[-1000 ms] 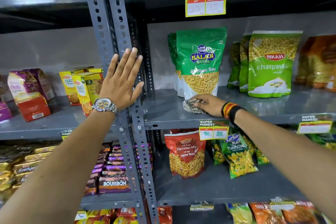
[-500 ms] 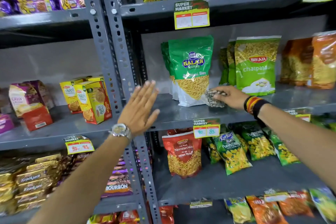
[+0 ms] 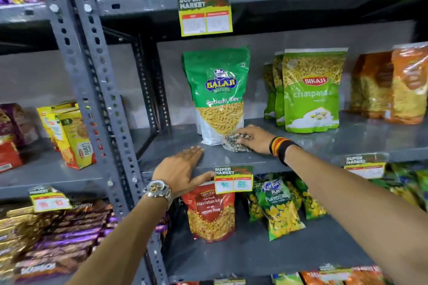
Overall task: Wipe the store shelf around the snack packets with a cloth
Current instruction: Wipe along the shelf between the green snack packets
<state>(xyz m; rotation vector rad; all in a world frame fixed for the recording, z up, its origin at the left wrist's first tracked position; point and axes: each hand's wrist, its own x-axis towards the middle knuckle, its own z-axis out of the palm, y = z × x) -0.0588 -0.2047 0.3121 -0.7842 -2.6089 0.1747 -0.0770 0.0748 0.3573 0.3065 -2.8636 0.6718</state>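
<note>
My right hand (image 3: 253, 139) presses a crumpled dark speckled cloth (image 3: 234, 144) onto the grey metal shelf (image 3: 324, 146), at the front right foot of the upright green Balaji packet (image 3: 217, 92). My left hand (image 3: 180, 171), with a watch on the wrist, lies flat and open on the shelf's front edge, just left of the price tag (image 3: 233, 179). Green Bikaji packets (image 3: 310, 90) stand further right on the same shelf.
Orange packets (image 3: 398, 85) stand at the far right. A perforated grey upright (image 3: 92, 90) divides this bay from the left one, which holds yellow biscuit boxes (image 3: 69, 136). Below are a red Navratan Mix packet (image 3: 209, 213) and green Kurkure packets (image 3: 278, 208).
My left hand came off the upright post and dropped onto the shelf's front edge. My right hand swept the cloth right along the shelf, then back toward the Balaji packet.
</note>
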